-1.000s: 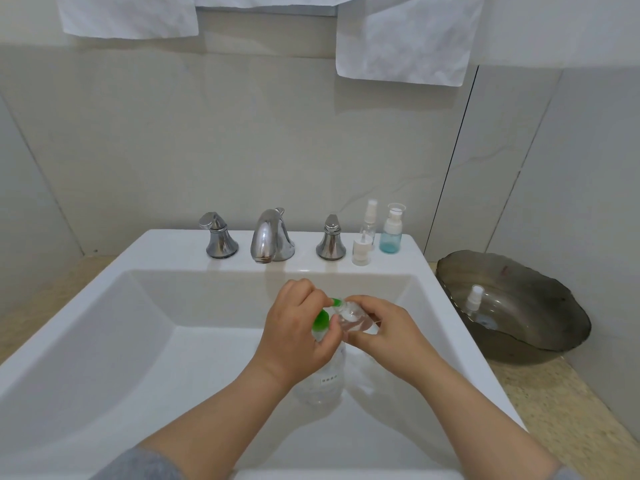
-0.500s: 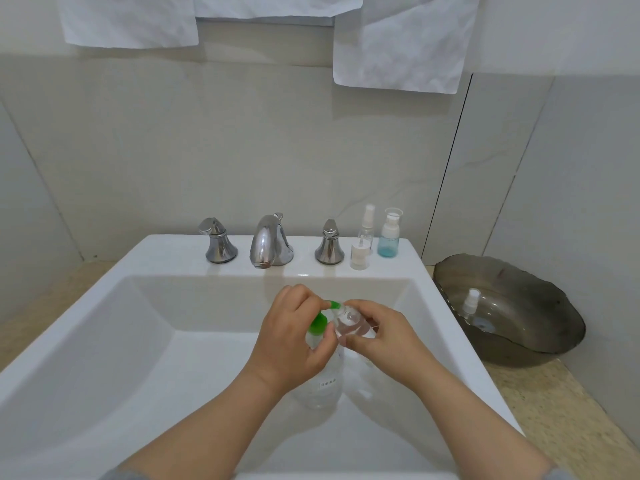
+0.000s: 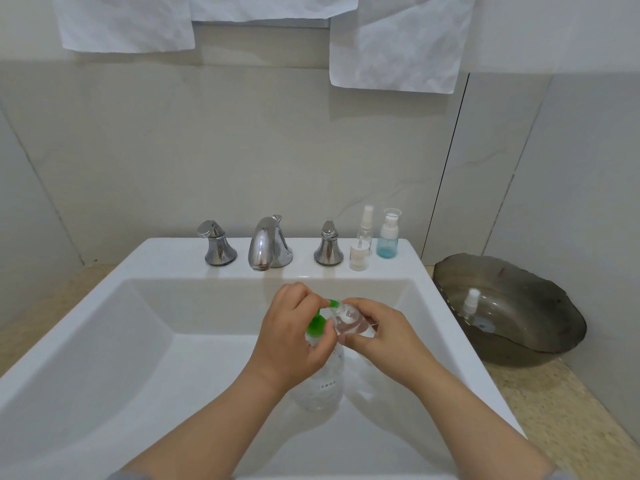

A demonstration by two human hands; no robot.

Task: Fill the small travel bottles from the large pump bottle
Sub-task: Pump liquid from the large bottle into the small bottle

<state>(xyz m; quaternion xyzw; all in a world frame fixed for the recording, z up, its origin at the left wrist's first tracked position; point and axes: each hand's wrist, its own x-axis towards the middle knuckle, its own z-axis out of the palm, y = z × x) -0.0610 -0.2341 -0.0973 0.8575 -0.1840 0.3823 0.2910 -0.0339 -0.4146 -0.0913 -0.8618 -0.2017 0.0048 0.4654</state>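
Note:
A clear large pump bottle (image 3: 323, 382) with a green pump head (image 3: 317, 324) stands in the white sink (image 3: 145, 341). My left hand (image 3: 292, 339) is curled over the pump head, its thumb against the bottle's neck. My right hand (image 3: 377, 332) pinches a small clear travel bottle (image 3: 348, 319), tilted with its mouth at the green nozzle. Some clear liquid shows inside the small bottle.
On the sink's back ledge stand a clear spray bottle (image 3: 365, 226), a small white cap (image 3: 359, 256) and a blue-tinted bottle (image 3: 388, 237), right of the chrome faucet (image 3: 268, 244). A dark bowl (image 3: 530, 337) holding a white pump top (image 3: 471, 301) sits on the counter at right.
Both hands stay at the pump head and small bottle. The camera has tilted slightly, so the scene sits a little lower in view.

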